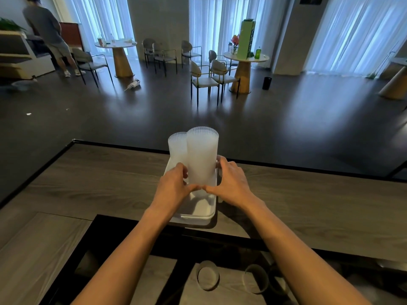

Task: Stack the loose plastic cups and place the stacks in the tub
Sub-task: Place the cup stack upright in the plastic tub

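Frosted ribbed cup stack, clasped by curled fingers of left hand, right hand.

The tall plastic cup stack stands right of the shorter stack, both in the rectangular white tub; tub on the wooden counter.

Front stack: translucent white ribbed cups, nested into a tall column, upright. It stands over the middle of the tub, gripped low down by the left hand and right hand; its base is hidden.

Rear stack: same cups, slightly lower, upright, touching the front stack on its far left side, at the tub's far end.

Tub: white, rectangular, rounded corners, shallow, resting on the worktop; near end bare.

Loose cups: two clear, upright, side by side, apart, on a lower surface nearest the person.
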Motion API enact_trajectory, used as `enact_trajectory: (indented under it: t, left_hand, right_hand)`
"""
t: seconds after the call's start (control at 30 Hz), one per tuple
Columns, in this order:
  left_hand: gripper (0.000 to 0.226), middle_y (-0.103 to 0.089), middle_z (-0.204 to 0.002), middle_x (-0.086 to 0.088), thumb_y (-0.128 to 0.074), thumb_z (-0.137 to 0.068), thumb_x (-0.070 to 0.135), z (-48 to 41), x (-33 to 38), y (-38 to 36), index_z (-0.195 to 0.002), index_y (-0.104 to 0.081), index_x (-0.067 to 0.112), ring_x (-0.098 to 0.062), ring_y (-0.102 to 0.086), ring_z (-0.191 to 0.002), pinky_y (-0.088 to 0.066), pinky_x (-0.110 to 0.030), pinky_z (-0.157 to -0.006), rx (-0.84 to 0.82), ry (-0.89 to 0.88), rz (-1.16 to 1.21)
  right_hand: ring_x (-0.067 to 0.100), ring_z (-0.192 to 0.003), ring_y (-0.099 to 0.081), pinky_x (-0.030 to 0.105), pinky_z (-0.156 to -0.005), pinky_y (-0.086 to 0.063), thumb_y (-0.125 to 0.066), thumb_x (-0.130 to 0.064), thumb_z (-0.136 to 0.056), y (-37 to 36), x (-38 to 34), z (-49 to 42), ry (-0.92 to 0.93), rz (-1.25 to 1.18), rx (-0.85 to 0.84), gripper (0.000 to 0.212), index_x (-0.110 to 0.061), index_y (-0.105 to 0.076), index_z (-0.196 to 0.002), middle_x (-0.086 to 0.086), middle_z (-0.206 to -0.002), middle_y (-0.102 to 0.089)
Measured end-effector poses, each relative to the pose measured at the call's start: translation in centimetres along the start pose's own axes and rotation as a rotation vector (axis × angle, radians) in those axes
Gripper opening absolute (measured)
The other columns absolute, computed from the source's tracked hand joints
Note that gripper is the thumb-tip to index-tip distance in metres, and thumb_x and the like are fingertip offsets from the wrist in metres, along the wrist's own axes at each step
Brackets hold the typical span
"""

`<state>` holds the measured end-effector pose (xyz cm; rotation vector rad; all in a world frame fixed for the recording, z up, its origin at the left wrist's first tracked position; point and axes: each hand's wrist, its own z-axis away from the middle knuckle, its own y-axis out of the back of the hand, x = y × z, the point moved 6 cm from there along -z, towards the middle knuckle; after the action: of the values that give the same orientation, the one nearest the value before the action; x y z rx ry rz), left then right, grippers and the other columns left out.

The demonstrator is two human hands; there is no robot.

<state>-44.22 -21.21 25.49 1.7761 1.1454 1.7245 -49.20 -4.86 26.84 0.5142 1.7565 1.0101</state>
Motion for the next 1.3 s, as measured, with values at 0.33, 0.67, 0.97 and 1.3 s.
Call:
enact_trajectory:
  t: [0.33, 0.67, 0.97, 1.3]
  left_hand:
    - [0.048, -0.065, -0.121, -0.001, -0.072, -0.091, 0.027, -0.3, -0.1, -0.7, -0.133, -0.053, 0.016, -0.013, -0.066, -0.097, -0.056, -0.036, -0.09, -0.01, 0.017, 0.029]
    - [0.051, -0.064, -0.125, 0.002, -0.067, -0.094, 0.033, -0.3, 0.0, -0.7, -0.141, -0.05, 0.021, -0.011, -0.064, -0.099, -0.056, -0.036, -0.089, 0.012, -0.024, -0.06]
    - [0.059, -0.064, -0.126, 0.003, -0.072, -0.089, 0.04, 0.0, -0.3, -0.6, -0.139, -0.047, 0.02, -0.012, -0.064, -0.102, -0.056, -0.038, -0.091, -0.067, 0.011, -0.066]
    - [0.074, -0.062, -0.13, -0.003, -0.076, -0.081, 0.055, 0.8, 0.3, -0.2, -0.136, -0.04, 0.02, -0.019, -0.066, -0.107, -0.057, -0.039, -0.088, -0.073, 0.012, -0.078]
  right_hand:
    - [0.011, -0.118, -0.045, 0.037, -0.098, -0.053, -0.086, -0.041, -0.073, -0.8, 0.1, -0.4, -0.016, -0.036, 0.119, 0.088, -0.02, -0.037, -0.143, -0.001, -0.135, -0.041]
    - [0.014, -0.121, -0.049, 0.04, -0.101, -0.051, -0.087, -0.049, -0.072, -1.1, 0.4, -1.0, -0.08, -0.043, 0.129, 0.09, -0.021, -0.039, -0.144, -0.002, -0.135, -0.047]
    - [0.015, -0.118, -0.049, 0.038, -0.102, -0.047, -0.085, -0.052, -0.072, -0.6, 0.3, -0.7, -0.054, 0.014, 0.07, 0.085, -0.019, -0.046, -0.14, 0.001, -0.132, -0.055]
    - [0.018, -0.125, -0.044, 0.039, -0.108, -0.038, -0.083, -0.055, -0.072, 0.0, -0.2, 0.2, -0.037, 0.032, -0.007, 0.091, -0.021, -0.042, -0.145, 0.002, -0.138, -0.053]
